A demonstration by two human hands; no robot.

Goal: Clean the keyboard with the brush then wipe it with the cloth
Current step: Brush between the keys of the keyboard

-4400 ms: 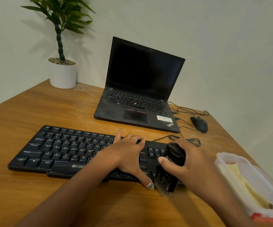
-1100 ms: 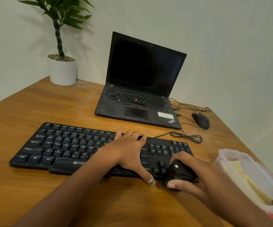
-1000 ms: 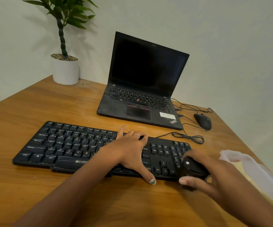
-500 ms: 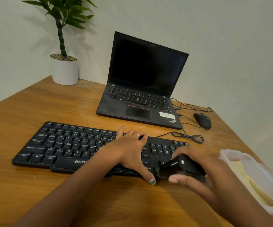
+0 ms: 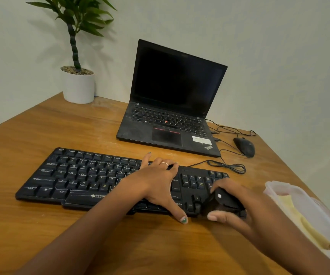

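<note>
Left hand (image 5: pixel 156 181) lay flat, fingers spread, on the middle of the keyboard (image 5: pixel 76 175); right hand (image 5: pixel 237 207) gripped the black brush (image 5: pixel 219 203) at the keyboard's right end, with the yellow cloth (image 5: pixel 303 223) boxed further right

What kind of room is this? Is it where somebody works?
Probably a home or office desk: an open laptop, a black keyboard and a computer mouse sit on a wooden table against a plain wall.
</note>
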